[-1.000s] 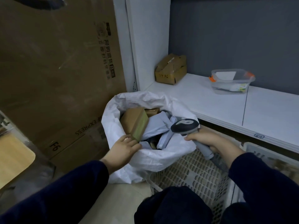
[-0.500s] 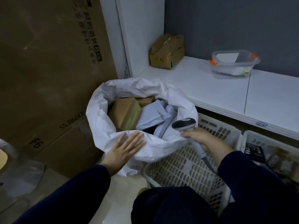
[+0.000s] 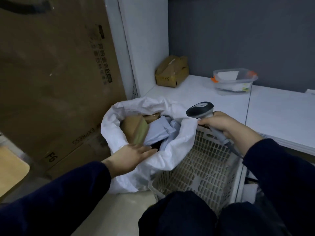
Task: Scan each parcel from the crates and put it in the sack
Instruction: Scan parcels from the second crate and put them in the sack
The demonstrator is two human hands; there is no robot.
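The white sack stands open on the floor at the centre. Inside lie a brown cardboard parcel and pale grey mailer bags. My left hand lies flat, fingers straight, on the sack's near rim, holding nothing. My right hand grips the handle of a grey barcode scanner just right of the sack, above the beige perforated crate. No parcel shows in the part of that crate I can see.
A large brown carton leans at the left. A white shelf at the right carries a small cardboard box and a clear plastic tub. My knees fill the bottom edge. A second crate's rim shows at right.
My left hand let go of the brown parcel, which now lies in the sack, and settled flat on the sack's rim. My right hand raised the scanner a little.
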